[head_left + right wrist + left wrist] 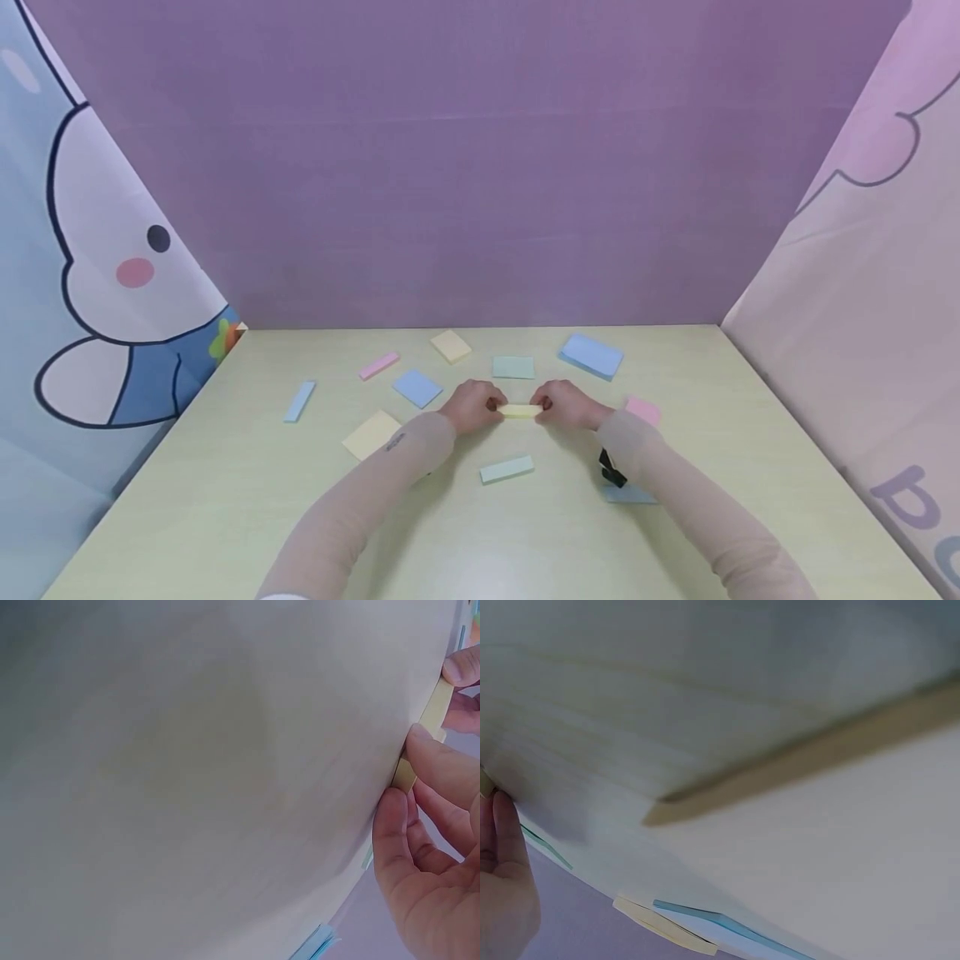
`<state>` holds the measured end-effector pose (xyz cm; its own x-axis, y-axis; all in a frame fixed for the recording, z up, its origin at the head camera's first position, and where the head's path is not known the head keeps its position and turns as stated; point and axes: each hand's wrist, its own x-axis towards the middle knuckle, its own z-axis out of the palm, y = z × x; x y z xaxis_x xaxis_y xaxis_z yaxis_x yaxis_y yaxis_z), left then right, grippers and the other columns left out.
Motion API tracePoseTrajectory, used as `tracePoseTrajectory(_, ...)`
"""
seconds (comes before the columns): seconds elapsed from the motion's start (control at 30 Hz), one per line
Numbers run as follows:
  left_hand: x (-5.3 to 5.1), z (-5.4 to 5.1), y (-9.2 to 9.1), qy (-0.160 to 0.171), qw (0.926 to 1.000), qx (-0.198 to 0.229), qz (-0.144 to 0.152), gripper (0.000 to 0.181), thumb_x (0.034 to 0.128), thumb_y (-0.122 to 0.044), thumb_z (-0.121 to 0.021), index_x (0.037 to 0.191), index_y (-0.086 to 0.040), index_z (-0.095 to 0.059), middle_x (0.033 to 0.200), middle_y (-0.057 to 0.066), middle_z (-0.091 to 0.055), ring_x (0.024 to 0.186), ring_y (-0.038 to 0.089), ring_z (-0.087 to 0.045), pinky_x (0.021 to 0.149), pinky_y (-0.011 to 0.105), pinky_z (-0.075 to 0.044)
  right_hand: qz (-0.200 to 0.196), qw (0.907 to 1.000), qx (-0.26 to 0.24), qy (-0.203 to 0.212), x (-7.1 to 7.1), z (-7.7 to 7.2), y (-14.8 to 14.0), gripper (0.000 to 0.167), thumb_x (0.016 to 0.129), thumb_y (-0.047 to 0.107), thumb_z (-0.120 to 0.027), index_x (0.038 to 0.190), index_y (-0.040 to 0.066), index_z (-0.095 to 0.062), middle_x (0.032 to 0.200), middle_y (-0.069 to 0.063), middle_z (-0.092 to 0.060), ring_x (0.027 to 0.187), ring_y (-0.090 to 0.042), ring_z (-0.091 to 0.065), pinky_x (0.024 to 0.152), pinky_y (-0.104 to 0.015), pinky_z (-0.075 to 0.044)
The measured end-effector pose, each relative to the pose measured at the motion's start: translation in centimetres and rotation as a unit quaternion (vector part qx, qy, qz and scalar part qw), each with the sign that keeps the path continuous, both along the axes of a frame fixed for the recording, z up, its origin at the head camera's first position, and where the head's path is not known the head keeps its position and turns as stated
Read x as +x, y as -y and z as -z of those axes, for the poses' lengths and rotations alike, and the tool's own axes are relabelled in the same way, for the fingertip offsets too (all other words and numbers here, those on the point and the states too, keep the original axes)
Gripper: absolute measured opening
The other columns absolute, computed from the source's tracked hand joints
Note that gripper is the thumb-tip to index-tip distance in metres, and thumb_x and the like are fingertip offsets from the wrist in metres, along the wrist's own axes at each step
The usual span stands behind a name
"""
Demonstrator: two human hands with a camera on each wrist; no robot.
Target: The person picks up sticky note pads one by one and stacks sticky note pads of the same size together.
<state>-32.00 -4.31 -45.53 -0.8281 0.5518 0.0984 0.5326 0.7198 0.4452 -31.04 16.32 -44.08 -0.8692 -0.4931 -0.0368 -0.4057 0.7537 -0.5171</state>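
Near the middle of the table, a narrow pale-yellow sticky-note pad (pixel 520 411) lies between the two hands. My left hand (pixel 474 406) pinches its left end. At the right end, the thumb and fingers of my right hand (pixel 568 404) pinch the same pad (pixel 433 712), as the right wrist view also shows. In the left wrist view only part of the left hand (pixel 508 881) appears, at the left edge. A narrow green pad (pixel 507 470) lies in front of the hands, and a wider green one (pixel 513 367) behind them.
Left of the hands are a blue pad (pixel 417 388), a cream pad (pixel 372 435) partly behind the sleeve, a pink strip (pixel 378 366) and a blue strip (pixel 300 402). Farther back lie a cream pad (pixel 451 347) and a large blue pad (pixel 592 356). A pink pad (pixel 643 409) and blue-grey pad (pixel 630 495) adjoin the right sleeve.
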Motion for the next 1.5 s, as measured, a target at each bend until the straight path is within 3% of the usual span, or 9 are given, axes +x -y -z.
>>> tracePoseTrajectory(0.43, 0.1, 0.2, 0.0, 0.014, 0.9998, 0.013, -0.010, 0.024, 0.0767, -0.016, -0.073, 0.099, -0.008, -0.069, 0.087, 0.002, -0.067, 0.078, 0.011, -0.061, 0.074, 0.023, -0.048, 0.005, 0.9997, 0.008, 0.023, 0.2, -0.6, 0.0, 0.025, 0.075, 0.003, -0.071, 0.099, -0.001, -0.066, 0.082, -0.006, -0.061, 0.074, -0.013, -0.052, 0.070, -0.026, -0.045)
tracePoseTrajectory(0.6, 0.1, 0.3, 0.1, 0.020, 0.9996, 0.016, -0.012, 0.024, 0.0766, -0.016, -0.073, 0.099, -0.008, -0.069, 0.087, 0.002, -0.067, 0.079, 0.011, -0.061, 0.075, 0.023, -0.048, -0.003, 0.9999, 0.006, -0.010, 0.4, -1.6, -0.3, 0.035, 0.076, 0.005, -0.071, 0.109, -0.004, -0.062, 0.097, -0.011, -0.063, 0.083, -0.019, -0.056, 0.075, -0.032, -0.047)
tracePoseTrajectory(0.73, 0.1, 0.4, 0.2, 0.020, 0.9995, 0.021, -0.012, 0.024, 0.0762, -0.016, -0.073, 0.099, -0.008, -0.069, 0.087, 0.002, -0.066, 0.079, 0.011, -0.061, 0.076, 0.024, -0.048, -0.029, 0.9989, 0.002, -0.035, 1.1, -2.8, 0.2, 0.035, 0.078, 0.008, -0.070, 0.110, -0.002, -0.061, 0.103, -0.012, -0.062, 0.090, -0.024, -0.057, 0.078, -0.033, -0.048)
tracePoseTrajectory(0.93, -0.1, 0.7, 0.3, 0.014, 0.9996, 0.022, -0.012, 0.024, 0.0757, -0.016, -0.073, 0.098, -0.009, -0.069, 0.087, 0.001, -0.066, 0.078, 0.010, -0.061, 0.076, 0.024, -0.048, -0.092, 0.9955, 0.023, 0.003, 3.3, -3.9, 1.7, 0.034, 0.079, 0.013, -0.070, 0.110, 0.001, -0.062, 0.107, -0.009, -0.062, 0.096, -0.025, -0.057, 0.081, -0.035, -0.047)
tracePoseTrajectory(1.2, 0.1, 0.4, 0.2, 0.018, 0.9995, 0.025, -0.011, 0.025, 0.0757, -0.016, -0.073, 0.099, -0.007, -0.069, 0.087, 0.001, -0.066, 0.078, 0.010, -0.059, 0.075, 0.023, -0.047, -0.132, 0.9875, 0.075, 0.043, 6.0, -3.0, 3.2, 0.043, 0.070, 0.019, -0.078, 0.108, 0.006, -0.064, 0.103, -0.002, -0.062, 0.093, -0.016, -0.057, 0.084, -0.031, -0.046)
tracePoseTrajectory(1.33, 0.2, 0.3, 0.2, 0.025, 0.9993, 0.024, -0.014, 0.026, 0.0759, -0.016, -0.073, 0.100, -0.008, -0.069, 0.087, 0.000, -0.066, 0.078, 0.010, -0.058, 0.075, 0.023, -0.047, -0.134, 0.9863, 0.085, 0.046, 6.4, -2.3, 3.5, 0.041, 0.070, 0.017, -0.078, 0.107, 0.007, -0.064, 0.099, 0.002, -0.060, 0.087, -0.011, -0.054, 0.083, -0.029, -0.045)
tracePoseTrajectory(1.5, 0.3, 0.2, 0.2, 0.021, 0.9995, 0.020, -0.016, 0.027, 0.0755, -0.016, -0.073, 0.100, -0.008, -0.069, 0.087, 0.000, -0.066, 0.077, 0.009, -0.058, 0.076, 0.024, -0.046, -0.152, 0.9849, 0.081, 0.019, 6.4, -1.7, 3.5, 0.035, 0.070, 0.012, -0.076, 0.104, 0.007, -0.066, 0.096, 0.001, -0.062, 0.085, -0.008, -0.054, 0.081, -0.026, -0.046)
